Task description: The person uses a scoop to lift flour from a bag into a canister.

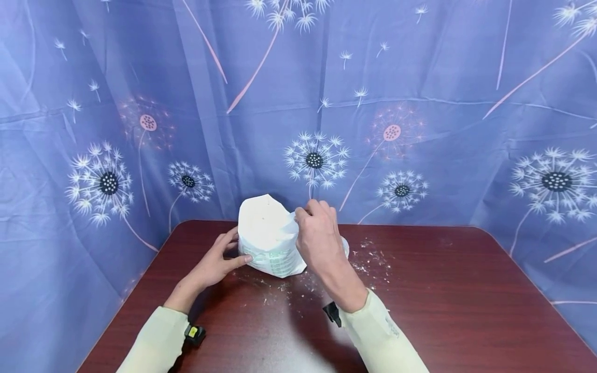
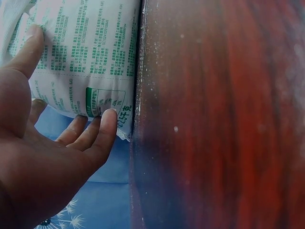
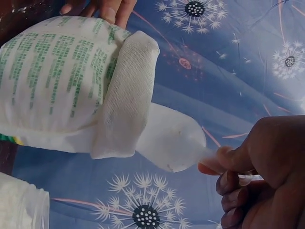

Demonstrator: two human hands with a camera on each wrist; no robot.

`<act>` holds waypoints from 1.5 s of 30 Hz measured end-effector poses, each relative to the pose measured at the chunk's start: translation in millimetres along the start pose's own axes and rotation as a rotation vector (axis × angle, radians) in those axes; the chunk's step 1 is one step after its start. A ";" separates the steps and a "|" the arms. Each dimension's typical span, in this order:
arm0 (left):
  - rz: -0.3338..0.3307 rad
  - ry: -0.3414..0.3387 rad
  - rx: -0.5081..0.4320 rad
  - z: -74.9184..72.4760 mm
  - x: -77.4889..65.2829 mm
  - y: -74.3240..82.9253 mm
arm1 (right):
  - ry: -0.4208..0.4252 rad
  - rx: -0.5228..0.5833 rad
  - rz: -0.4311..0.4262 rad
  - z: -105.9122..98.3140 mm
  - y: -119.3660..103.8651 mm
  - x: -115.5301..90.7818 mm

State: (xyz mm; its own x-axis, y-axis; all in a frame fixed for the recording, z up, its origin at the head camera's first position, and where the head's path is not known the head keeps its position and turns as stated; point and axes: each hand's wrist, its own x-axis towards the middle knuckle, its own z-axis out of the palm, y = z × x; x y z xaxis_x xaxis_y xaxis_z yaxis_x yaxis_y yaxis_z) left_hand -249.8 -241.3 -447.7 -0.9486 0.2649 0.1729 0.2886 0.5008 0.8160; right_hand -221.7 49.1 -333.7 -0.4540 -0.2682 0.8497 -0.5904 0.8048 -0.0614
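Observation:
A white woven bag of flour [image 1: 263,223] with green print stands near the back of the table, its mouth folded over into a cuff. My left hand [image 1: 219,261] holds its left side, the thumb on the printed face and the fingers curved around the side. In the right wrist view, my right hand [image 3: 262,167] pinches the handle of a translucent white plastic spoon [image 3: 172,136]. The spoon's rounded bowl is right at the bag's cuffed mouth, partly behind the cuff. From the head, my right hand [image 1: 319,233] covers most of the spoon.
A clear jar [image 3: 21,205] with white contents stands beside the bag, mostly hidden behind my right hand in the head view. White powder [image 1: 370,261] is scattered over the dark red wooden table [image 1: 448,300]. A blue dandelion-print curtain [image 1: 354,134] hangs directly behind the table.

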 end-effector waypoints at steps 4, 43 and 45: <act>0.002 -0.002 -0.007 0.9 0.2 -0.9 | -0.028 -0.028 0.036 1.1 -4.3 0.0; -0.001 0.005 -0.030 0.4 0.9 -1.1 | -0.118 -0.068 0.121 31.7 -14.9 -1.4; 0.000 0.005 -0.030 0.5 0.9 -1.3 | -0.117 -0.063 0.117 33.2 -14.7 -1.6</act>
State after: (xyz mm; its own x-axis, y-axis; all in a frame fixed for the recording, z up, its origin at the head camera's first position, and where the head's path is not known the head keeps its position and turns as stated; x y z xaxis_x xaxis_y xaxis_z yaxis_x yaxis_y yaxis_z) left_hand -251.0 -241.3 -449.0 -0.9494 0.2603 0.1757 0.2844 0.4756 0.8324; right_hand -234.4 20.1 -351.6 -0.5942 -0.2278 0.7714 -0.4877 0.8647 -0.1203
